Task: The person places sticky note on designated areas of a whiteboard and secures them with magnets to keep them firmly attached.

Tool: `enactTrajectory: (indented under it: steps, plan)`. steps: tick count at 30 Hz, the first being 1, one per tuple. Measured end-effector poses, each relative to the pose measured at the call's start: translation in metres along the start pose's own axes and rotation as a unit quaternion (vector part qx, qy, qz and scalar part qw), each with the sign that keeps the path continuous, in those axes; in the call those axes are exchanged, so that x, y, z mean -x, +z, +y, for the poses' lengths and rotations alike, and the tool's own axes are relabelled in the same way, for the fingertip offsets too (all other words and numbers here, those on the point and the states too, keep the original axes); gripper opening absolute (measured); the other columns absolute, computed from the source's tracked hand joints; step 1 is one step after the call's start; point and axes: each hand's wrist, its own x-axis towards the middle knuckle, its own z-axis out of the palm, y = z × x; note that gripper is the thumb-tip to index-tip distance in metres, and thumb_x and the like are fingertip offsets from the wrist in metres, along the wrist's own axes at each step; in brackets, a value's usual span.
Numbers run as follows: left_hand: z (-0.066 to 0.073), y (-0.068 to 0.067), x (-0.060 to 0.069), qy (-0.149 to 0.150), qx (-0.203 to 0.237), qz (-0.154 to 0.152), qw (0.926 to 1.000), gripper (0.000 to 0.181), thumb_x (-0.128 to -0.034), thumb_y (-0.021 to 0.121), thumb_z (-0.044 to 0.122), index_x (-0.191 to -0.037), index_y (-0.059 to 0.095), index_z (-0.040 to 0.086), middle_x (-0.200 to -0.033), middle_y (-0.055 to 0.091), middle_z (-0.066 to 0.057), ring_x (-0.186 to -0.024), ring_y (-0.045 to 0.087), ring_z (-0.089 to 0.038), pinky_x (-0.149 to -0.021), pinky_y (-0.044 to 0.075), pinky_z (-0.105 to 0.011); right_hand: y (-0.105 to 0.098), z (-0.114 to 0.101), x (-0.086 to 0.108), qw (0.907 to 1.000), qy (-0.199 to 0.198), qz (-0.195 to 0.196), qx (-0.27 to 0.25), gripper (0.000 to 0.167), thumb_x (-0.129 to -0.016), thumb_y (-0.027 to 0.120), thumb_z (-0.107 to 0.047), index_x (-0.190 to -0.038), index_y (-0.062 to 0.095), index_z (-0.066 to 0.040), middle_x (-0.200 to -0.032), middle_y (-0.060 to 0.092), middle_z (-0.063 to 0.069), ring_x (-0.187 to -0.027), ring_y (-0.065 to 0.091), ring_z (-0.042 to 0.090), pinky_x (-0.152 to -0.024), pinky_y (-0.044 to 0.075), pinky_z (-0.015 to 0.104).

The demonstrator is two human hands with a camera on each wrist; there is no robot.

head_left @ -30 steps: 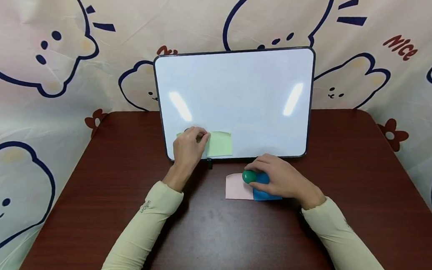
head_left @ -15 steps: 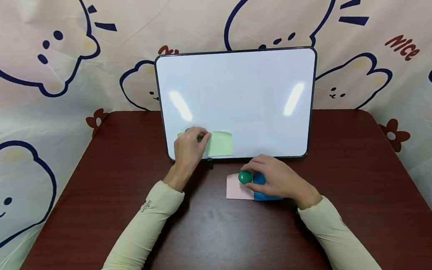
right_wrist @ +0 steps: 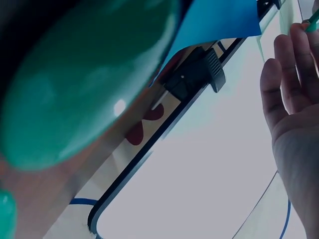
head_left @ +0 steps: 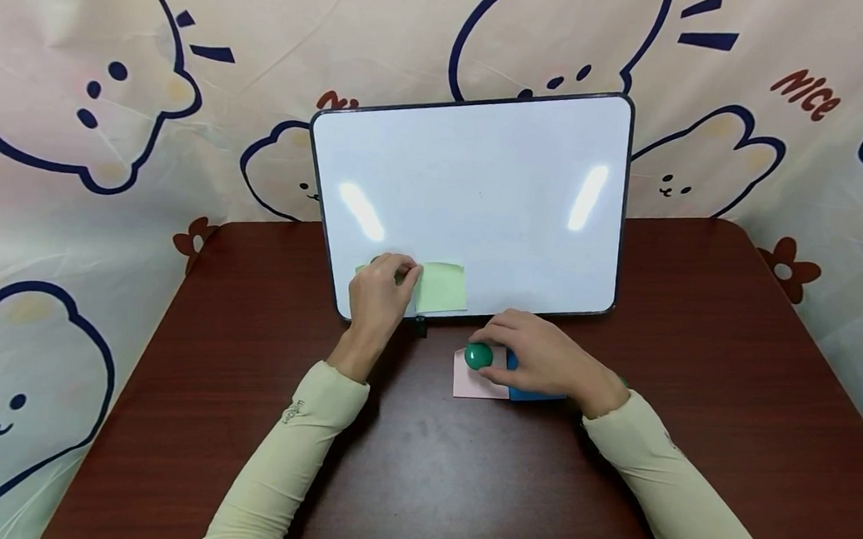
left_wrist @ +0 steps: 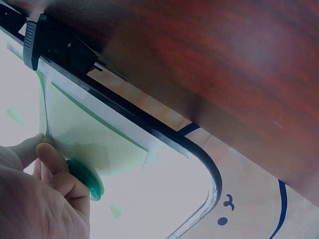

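Note:
Thumb and index of the left hand point(head_left: 379, 295) meet at the edge of a light green note point(left_wrist: 94, 127) low on the whiteboard point(head_left: 474, 197). A dark green round piece point(left_wrist: 84, 179) shows beside its curled fingers. Another light green note point(head_left: 442, 288) lies just right of that hand. The right hand point(head_left: 538, 352) holds a green ball point(head_left: 479, 356) between thumb and fingers, over a pink note point(head_left: 478, 384) on the table. Partly under that hand is a blue note point(head_left: 531, 395). In the right wrist view, a large green rounded shape point(right_wrist: 84, 89) fills the upper left.
The whiteboard leans at the back of the dark brown table point(head_left: 417, 469). A black clip point(head_left: 421, 327) is at its lower edge, and a clip point(right_wrist: 192, 77) appears in the right wrist view. Behind hangs a patterned cloth point(head_left: 387, 41).
The right hand has moved left with the green ball, from the border of the blue and pink notes to over the pink one. The left hand stays at the green note.

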Motion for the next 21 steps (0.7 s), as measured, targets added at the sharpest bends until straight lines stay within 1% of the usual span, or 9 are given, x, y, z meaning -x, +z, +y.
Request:
enactTrajectory:
  steps: [5, 12, 16, 21]
  plan:
    - [-0.001, 0.001, 0.0, -0.001, -0.001, -0.003, 1.0, 0.014, -0.092, 0.073, 0.021, -0.091, 0.076, 0.007, -0.087, 0.074, -0.008, -0.073, 0.07, -0.022, -0.065, 0.057, -0.036, 0.005, -0.001, -0.004, 0.9998, -0.017, 0.005, 0.007, 0.03, -0.089, 0.073, -0.037, -0.115, 0.07, -0.022, -0.106, 0.067, -0.011, -0.094, 0.058, 0.004, -0.082, 0.051, 0.027]
    - [0.001, 0.0, 0.0, 0.001, -0.003, -0.002, 1.0, 0.014, -0.0921, 0.073, 0.021, -0.091, 0.076, 0.007, -0.087, 0.074, -0.009, -0.073, 0.07, -0.022, -0.064, 0.057, -0.036, 0.008, -0.003, -0.009, 0.9999, -0.009, -0.005, 0.012, 0.031, -0.088, 0.074, -0.037, -0.116, 0.07, -0.021, -0.108, 0.067, -0.01, -0.097, 0.059, 0.006, -0.085, 0.052, 0.029]
    - [0.001, 0.0, 0.0, 0.0, -0.005, -0.001, 1.0, 0.014, -0.0919, 0.073, 0.021, -0.091, 0.076, 0.007, -0.087, 0.074, -0.009, -0.072, 0.07, -0.022, -0.063, 0.057, -0.036, 0.008, -0.005, -0.011, 0.9998, -0.013, -0.005, 0.015, 0.031, -0.089, 0.073, -0.036, -0.116, 0.07, -0.021, -0.108, 0.068, -0.009, -0.098, 0.06, 0.008, -0.086, 0.052, 0.029]
    - [0.001, 0.0, 0.0, -0.001, -0.005, -0.002, 1.0, 0.014, -0.0918, 0.073, 0.021, -0.091, 0.076, 0.007, -0.087, 0.074, -0.008, -0.072, 0.07, -0.021, -0.063, 0.056, -0.036, 0.008, -0.007, -0.012, 0.9988, -0.024, 0.01, 0.041, 0.03, -0.088, 0.074, -0.035, -0.115, 0.071, -0.02, -0.107, 0.068, -0.008, -0.097, 0.061, 0.009, -0.086, 0.053, 0.03]
